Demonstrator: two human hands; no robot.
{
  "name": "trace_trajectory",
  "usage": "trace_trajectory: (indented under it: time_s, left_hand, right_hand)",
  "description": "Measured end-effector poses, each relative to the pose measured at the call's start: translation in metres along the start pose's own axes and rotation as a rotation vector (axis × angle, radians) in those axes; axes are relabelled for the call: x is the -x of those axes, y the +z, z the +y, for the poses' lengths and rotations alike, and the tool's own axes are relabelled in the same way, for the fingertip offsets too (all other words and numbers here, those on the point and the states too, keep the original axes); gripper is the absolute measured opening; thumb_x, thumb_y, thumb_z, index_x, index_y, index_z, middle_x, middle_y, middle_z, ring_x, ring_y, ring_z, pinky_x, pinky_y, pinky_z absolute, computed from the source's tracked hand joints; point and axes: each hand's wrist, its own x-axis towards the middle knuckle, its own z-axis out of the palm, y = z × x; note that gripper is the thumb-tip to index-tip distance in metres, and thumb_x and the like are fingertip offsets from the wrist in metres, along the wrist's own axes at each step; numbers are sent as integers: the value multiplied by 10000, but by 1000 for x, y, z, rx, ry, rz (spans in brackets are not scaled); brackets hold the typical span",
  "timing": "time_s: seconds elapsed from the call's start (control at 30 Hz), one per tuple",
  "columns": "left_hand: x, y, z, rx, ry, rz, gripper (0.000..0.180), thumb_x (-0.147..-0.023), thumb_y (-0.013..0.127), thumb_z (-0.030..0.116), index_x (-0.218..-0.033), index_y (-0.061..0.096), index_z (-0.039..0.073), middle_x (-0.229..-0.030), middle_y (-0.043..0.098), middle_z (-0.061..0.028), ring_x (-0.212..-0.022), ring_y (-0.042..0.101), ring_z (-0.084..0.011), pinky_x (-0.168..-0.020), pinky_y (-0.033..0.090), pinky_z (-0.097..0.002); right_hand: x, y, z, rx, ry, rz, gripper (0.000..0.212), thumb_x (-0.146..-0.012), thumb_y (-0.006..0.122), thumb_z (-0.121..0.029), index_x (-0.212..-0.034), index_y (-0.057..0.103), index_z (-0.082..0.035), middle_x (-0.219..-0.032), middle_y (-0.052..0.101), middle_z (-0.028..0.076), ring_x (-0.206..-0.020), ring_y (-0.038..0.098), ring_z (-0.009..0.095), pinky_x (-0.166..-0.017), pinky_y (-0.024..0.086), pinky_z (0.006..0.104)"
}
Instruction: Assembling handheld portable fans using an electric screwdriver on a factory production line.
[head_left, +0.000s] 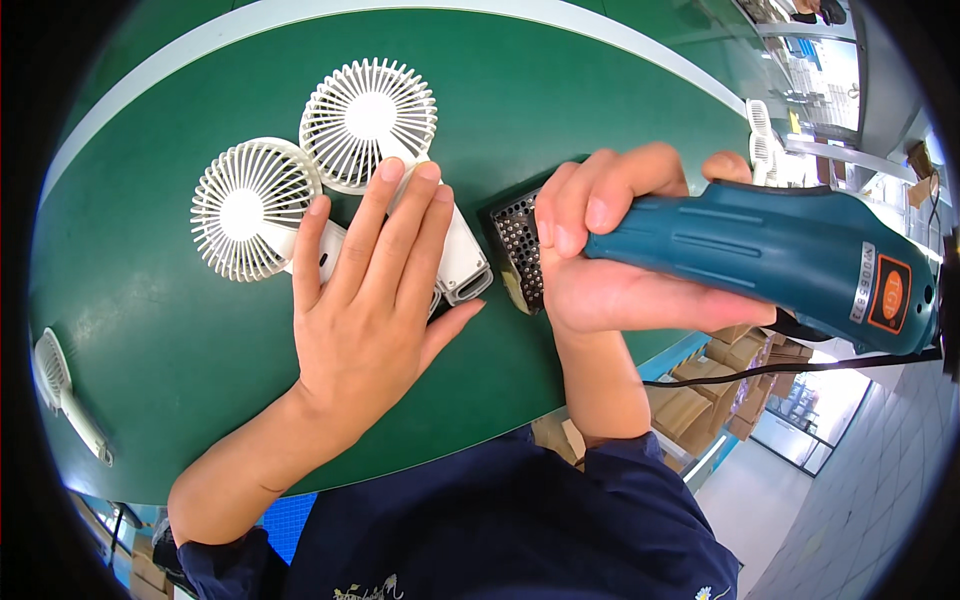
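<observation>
Two white handheld fans (370, 118) lie side by side on the green table, their round slatted heads pointing away from me. My left hand (365, 315) rests flat across their handles, fingers stretched out and thumb apart at the handle end. It covers much of both handles. In my right hand (605, 225) is a teal electric screwdriver (740, 245), held above the table with the fingers wrapped round its body. Its tip is not visible. Beneath that hand sits a black tray (493, 222) with a surface of small dots, partly hidden by my fingers and wrist.
Another white handheld fan (68, 392) lies near the table's left edge. More white fans (762, 140) stand at the far right. A black cord (745, 373) runs off to the right below the screwdriver. Cardboard boxes (710, 400) are beyond the table's right edge.
</observation>
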Motion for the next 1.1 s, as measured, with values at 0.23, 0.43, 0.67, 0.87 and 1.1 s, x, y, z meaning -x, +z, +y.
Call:
trace_trajectory:
  time_s: [0.23,0.43,0.67,0.87,1.1]
  left_hand:
    - [0,4,0,1,-3,32,769,-723,745,441,-1339,531,34,-1434,493,-63,-1393,400,-237,-1134,224,-513]
    - [1,8,-2,-28,0,61,738,-702,744,462,-1295,568,61,-1431,489,-43,-1396,394,-206,-1135,250,-509]
    - [4,15,-2,0,-10,136,769,-694,745,470,-1326,543,83,-1425,492,-28,-1399,385,-184,-1147,263,-497]
    - [4,15,-3,26,-4,137,739,-697,744,455,-1302,550,77,-1411,494,-33,-1400,383,-195,-1146,255,-499]
    - [4,14,-3,32,-6,132,729,-705,727,462,-1299,552,78,-1408,490,-31,-1405,372,-192,-1155,241,-496]
  right_hand:
    - [-1,7,-13,73,-82,9,887,-765,322,-906,-1333,393,-228,-772,514,81,-495,475,169,-452,421,314]
    - [11,38,-43,-5,-47,6,729,-892,503,-692,-1357,390,-142,-797,512,84,-533,499,184,-464,397,326]
    - [28,47,-36,41,0,-182,765,-879,482,-726,-1397,345,-179,-803,504,113,-518,456,217,-527,387,355]
    - [29,37,-32,79,23,-250,818,-845,470,-775,-1407,336,-195,-851,515,123,-547,492,237,-501,395,363]
    - [31,42,-29,76,41,-220,823,-822,489,-792,-1354,364,-176,-815,516,117,-552,497,241,-494,405,361]
